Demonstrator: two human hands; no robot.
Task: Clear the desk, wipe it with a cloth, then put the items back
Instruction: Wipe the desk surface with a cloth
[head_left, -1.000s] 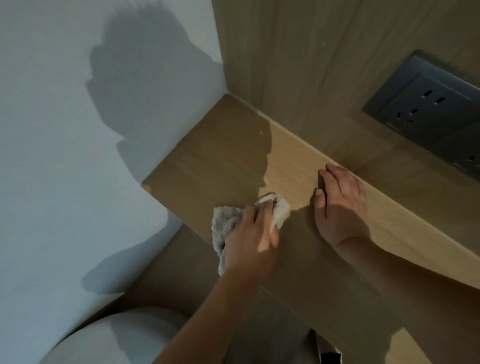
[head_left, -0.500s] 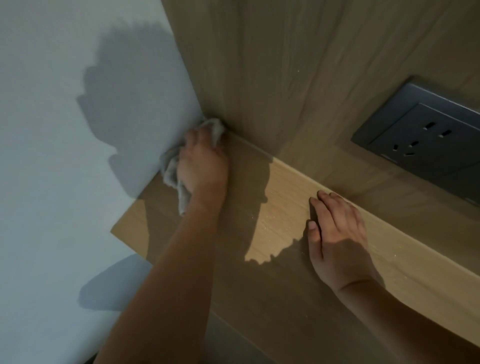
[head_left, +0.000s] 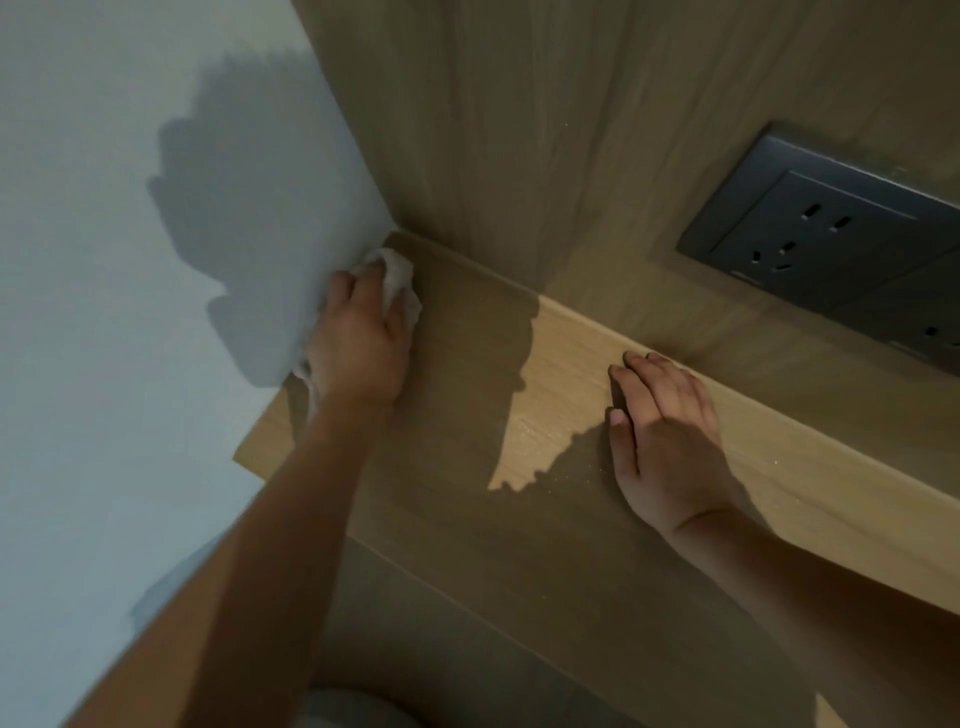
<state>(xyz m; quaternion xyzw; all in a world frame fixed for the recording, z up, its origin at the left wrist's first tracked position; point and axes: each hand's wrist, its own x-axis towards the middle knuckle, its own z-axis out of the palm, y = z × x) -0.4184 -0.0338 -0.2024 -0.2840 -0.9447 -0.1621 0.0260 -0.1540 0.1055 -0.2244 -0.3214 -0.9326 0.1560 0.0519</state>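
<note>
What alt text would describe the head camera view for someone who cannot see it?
A left hand grips a white cloth on a wooden desk, beside a pale wall. The right hand rests flat on the desk, below a dark socket.

Matt wood-grain desk (head_left: 571, 374) and back panel (head_left: 519, 130), soft nubbly cloth (head_left: 397, 273), dark plastic socket plate (head_left: 831, 228).

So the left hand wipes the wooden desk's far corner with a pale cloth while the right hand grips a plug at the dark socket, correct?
Not quite: in the head view the right hand lies flat on the wooden desk, holding nothing.
</note>
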